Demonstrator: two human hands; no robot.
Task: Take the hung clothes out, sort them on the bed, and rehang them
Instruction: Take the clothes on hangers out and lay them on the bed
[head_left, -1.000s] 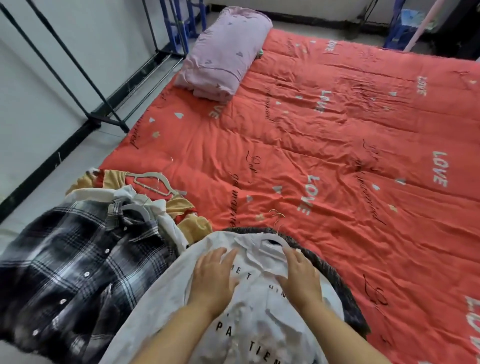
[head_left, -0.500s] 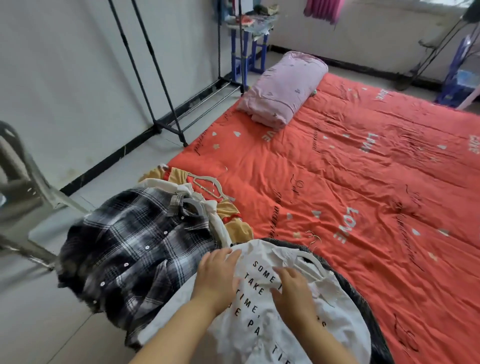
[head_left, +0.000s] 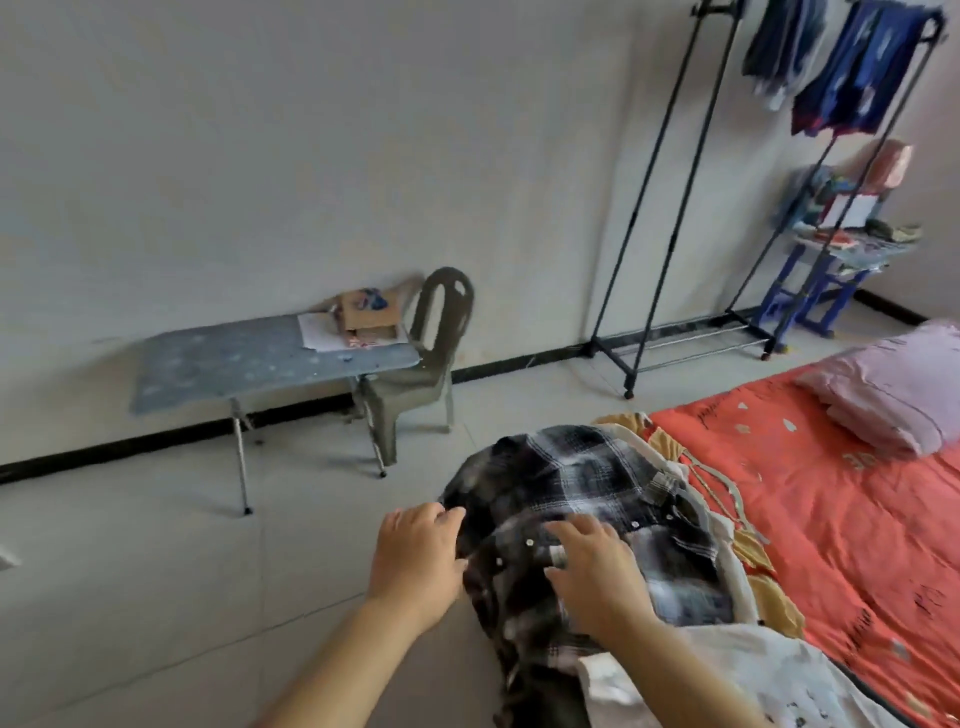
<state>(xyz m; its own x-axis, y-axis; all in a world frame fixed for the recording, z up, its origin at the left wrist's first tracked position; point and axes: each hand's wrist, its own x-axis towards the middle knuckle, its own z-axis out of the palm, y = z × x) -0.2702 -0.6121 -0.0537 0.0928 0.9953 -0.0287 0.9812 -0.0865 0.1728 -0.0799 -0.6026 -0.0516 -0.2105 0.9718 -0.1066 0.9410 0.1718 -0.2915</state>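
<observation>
Plaid shirt (head_left: 587, 483): in the head view, the only one we have, it lies on top of the clothes pile at the near corner of the bed (head_left: 857, 519), with its lower part hanging over the edge toward the floor.
Pile under it: we see a yellow garment (head_left: 774, 597) and a pale hanger (head_left: 727, 488) showing along its bed side, and a white printed shirt (head_left: 727, 675) overlapping it on the side nearest us.
Left hand (head_left: 415, 561): its fingers are loosely bent with the tips against the shirt's floor-side edge; we see no cloth closed inside it.
Right hand (head_left: 597, 577): it is spread flat, fingers straight, resting on the buttoned front and gripping nothing.
Long axis: we read the collar as pointing away and to the right, the hem toward us and the floor, so the shirt runs roughly along our forearms.
Key relation: both hands touch the shirt; the right is over its middle, the left at its outer edge, and the collar lies beyond the right hand's fingertips.
Judged step: we take this as sorting on the bed, with the plaid shirt next to be straightened or lifted.
Rack (head_left: 670, 208): it stands well apart against the wall, with blue clothes (head_left: 862, 67) hanging at its far end.
Elsewhere: a desk (head_left: 260, 358) and a chair (head_left: 421, 374) stand by the wall.
</observation>
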